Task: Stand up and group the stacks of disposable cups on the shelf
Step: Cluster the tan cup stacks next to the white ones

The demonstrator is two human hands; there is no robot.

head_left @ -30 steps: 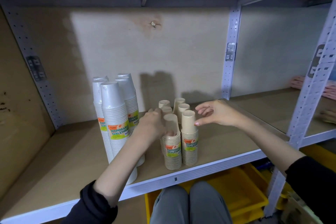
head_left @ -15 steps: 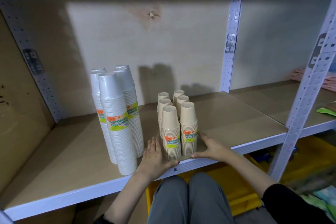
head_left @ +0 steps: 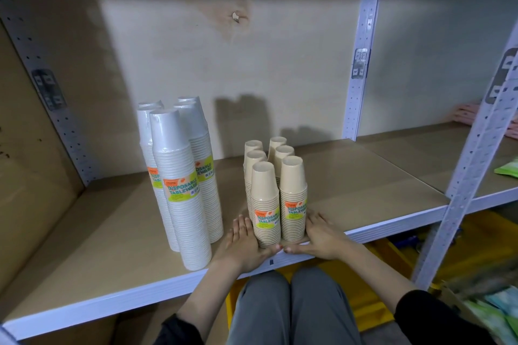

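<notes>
Several tall white cup stacks [head_left: 179, 176] stand upright in a tight cluster on the left of the shelf [head_left: 98, 232]. To their right, several shorter beige cup stacks [head_left: 276, 190] stand in two rows near the front edge. My left hand [head_left: 242, 244] lies flat against the left base of the beige group, fingers apart. On the right base rests my right hand [head_left: 322, 235], also flat. Both thumbs meet in front of the front two beige stacks. Neither hand grips a stack.
A grey metal upright [head_left: 473, 148] stands at the front right of the shelf bay. A yellow bin [head_left: 372, 302] sits below, behind my knees. Green packets [head_left: 510, 168] lie on the neighbouring shelf at right, pink items farther back.
Both hands dropped from the tops of the beige stacks to their base and closed in. Since half a second ago the thumbs have come together in front.
</notes>
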